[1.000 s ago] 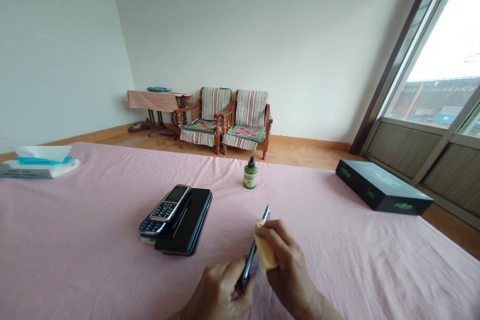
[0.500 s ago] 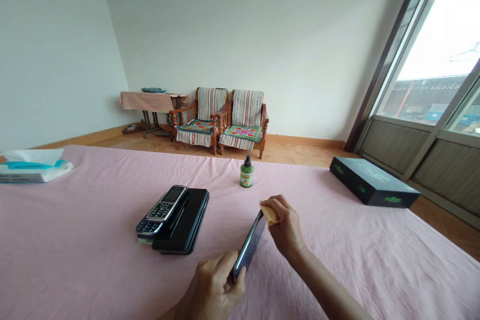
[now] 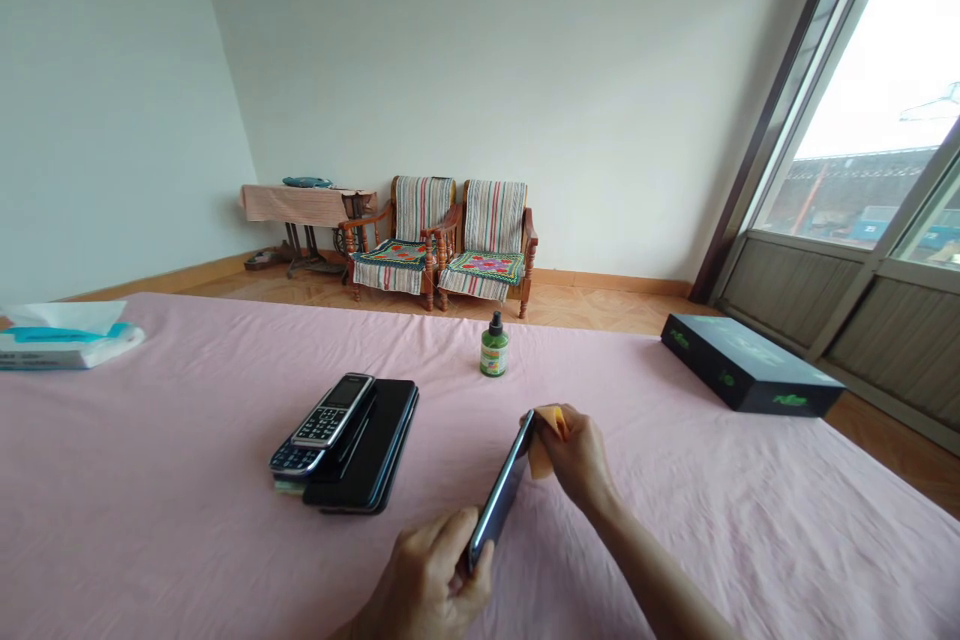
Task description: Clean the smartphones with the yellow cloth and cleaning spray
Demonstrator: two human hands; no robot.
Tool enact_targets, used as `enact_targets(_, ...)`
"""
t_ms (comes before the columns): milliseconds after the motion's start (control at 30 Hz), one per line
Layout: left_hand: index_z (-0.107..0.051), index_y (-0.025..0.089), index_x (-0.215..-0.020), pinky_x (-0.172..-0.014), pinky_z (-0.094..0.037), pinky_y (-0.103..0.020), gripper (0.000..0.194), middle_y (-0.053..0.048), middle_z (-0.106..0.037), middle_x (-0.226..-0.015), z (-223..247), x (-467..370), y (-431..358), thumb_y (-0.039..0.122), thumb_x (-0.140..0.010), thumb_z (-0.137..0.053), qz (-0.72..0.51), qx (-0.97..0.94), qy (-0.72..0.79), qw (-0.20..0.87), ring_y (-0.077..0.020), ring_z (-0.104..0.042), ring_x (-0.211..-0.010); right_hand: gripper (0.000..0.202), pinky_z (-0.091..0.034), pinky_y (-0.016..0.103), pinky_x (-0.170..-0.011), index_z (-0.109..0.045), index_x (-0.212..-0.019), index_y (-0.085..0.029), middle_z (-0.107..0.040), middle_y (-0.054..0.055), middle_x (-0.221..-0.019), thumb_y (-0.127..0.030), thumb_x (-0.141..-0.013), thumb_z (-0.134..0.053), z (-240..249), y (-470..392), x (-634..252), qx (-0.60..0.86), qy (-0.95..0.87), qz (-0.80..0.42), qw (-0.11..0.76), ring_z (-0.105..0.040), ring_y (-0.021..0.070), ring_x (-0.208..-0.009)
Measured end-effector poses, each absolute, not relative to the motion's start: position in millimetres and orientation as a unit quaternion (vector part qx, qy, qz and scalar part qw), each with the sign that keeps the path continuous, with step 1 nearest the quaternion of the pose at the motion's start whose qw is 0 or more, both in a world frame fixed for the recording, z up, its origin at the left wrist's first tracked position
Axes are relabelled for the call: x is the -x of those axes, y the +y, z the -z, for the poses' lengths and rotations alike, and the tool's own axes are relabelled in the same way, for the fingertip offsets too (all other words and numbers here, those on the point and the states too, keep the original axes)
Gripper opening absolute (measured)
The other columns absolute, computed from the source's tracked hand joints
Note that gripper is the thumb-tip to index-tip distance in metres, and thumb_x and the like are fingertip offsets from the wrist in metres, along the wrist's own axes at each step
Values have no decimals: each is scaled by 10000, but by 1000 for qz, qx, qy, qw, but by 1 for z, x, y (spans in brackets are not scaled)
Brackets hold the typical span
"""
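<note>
My left hand (image 3: 435,565) grips the near end of a dark, thin smartphone (image 3: 504,492), which is tilted up on its edge. Its long silvery side faces up and its far end points away from me. At that far end, my right hand (image 3: 581,455) is closed on a small yellow-orange cloth (image 3: 541,455), pressed against or right beside the phone's right face; exact contact is hard to see. To the left lies a stack with a black flat case or tablet (image 3: 394,420) and keypad phones, the topmost a silver-and-black keypad phone (image 3: 335,412).
A green spray bottle (image 3: 494,348) with a black cap stands beyond my hands. A black box (image 3: 750,360) with green lettering lies at the right. A tissue pack (image 3: 71,345) is at the far left. Everything rests on a pink sheet (image 3: 187,400); two armchairs (image 3: 480,245) stand behind.
My right hand has shifted slightly down and to the right, and the cloth now hangs lower along the phone's right side. My left hand keeps its grip on the phone.
</note>
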State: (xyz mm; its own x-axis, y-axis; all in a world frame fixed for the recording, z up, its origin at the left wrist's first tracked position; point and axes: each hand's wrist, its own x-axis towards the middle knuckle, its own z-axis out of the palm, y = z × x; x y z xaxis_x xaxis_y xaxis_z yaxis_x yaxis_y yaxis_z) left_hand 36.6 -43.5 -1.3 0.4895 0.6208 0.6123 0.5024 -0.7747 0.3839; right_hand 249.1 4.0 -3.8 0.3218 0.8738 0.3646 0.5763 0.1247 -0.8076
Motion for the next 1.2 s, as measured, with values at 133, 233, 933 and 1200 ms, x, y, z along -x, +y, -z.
enact_targets(133, -549, 199, -731, -479, -448, -176, 152, 22, -573, -569, 4, -36, -44, 118, -830, -467, -376, -866, 318, 88, -120, -583, -493, 252, -456, 247, -605, -682, -723, -169, -690, 53, -755, -319, -775, -486, 5, 5, -247, 632, -559, -178, 507, -634, 185, -699)
enact_targets(233, -593, 192, -965, -540, -513, -172, 158, 0, -658, -693, 4, -37, -46, 148, -821, -544, -382, -867, 295, 122, -132, -629, -558, 251, -426, 238, -525, -636, -607, -167, -653, 32, -617, -326, -763, -520, 13, 6, -246, 647, -555, -184, 489, -607, 178, -583)
enact_targets(933, -390, 268, -1330, -709, -540, -212, 724, 24, -685, -889, 11, -41, -45, 161, -713, -753, -355, -833, 322, 277, -148, -653, -727, 169, -470, 222, -660, -682, -827, -203, -635, 27, -796, -99, -757, -568, -13, -53, -211, 478, -652, -203, 553, -620, 153, -730)
enact_targets(1200, -327, 280, -1374, -737, -546, -229, 793, 12, -699, -956, 14, -46, -49, 130, -712, -737, -321, -831, 359, 277, -172, -668, -808, 159, -443, 200, -607, -651, -795, -193, -610, 11, -755, -76, -757, -550, -15, -70, -214, 513, -632, -194, 548, -600, 139, -678)
